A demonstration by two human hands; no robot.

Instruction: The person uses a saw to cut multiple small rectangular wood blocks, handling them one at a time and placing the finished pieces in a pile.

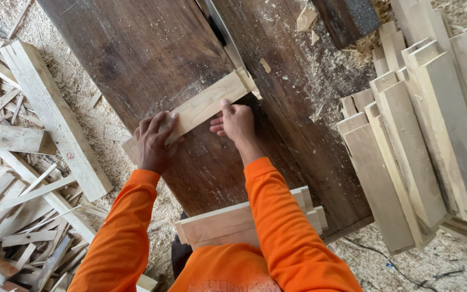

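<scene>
A pale wooden board (207, 103) lies slanted across a dark, worn wooden table (152, 48), its far end near a narrow slot in the table (224, 32). My left hand (153, 145) presses on the board's near end, fingers curled over its top. My right hand (237, 122) grips the board's near edge further along, thumb up against the wood. Both arms wear orange sleeves.
A stack of pale boards (233, 224) rests at the table's near edge by my body. Several cut planks (422, 135) lean stacked at the right. Scrap offcuts and a long plank (55, 116) litter the sawdust floor at the left. A dark block (347, 19) sits top right.
</scene>
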